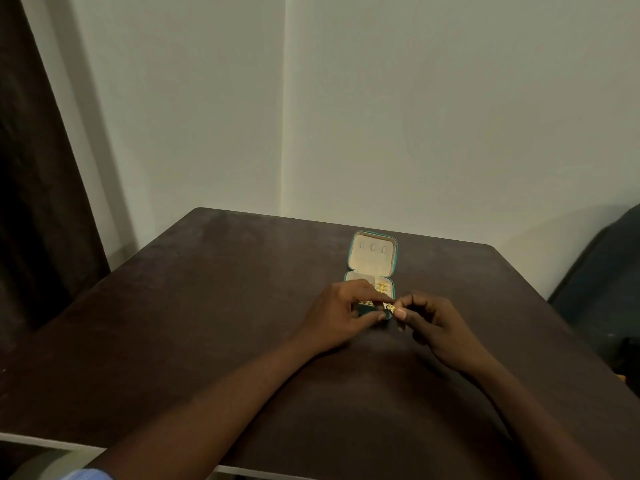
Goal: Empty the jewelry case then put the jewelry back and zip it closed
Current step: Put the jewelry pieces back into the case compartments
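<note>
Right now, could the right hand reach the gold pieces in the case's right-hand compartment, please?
Probably yes: the right hand is just in front of the open case, and the gold pieces lie uncovered, though its fingers already pinch a small gold item.

A dark brown, matte rectangular surface fills the lower half of the view, its far corners rounded. Behind it stand plain pale grey-green walls that meet in a vertical corner line. A dark brown curtain hangs at the left. A dark blue chair back stands at the right edge. The light is dim and warm.
</note>
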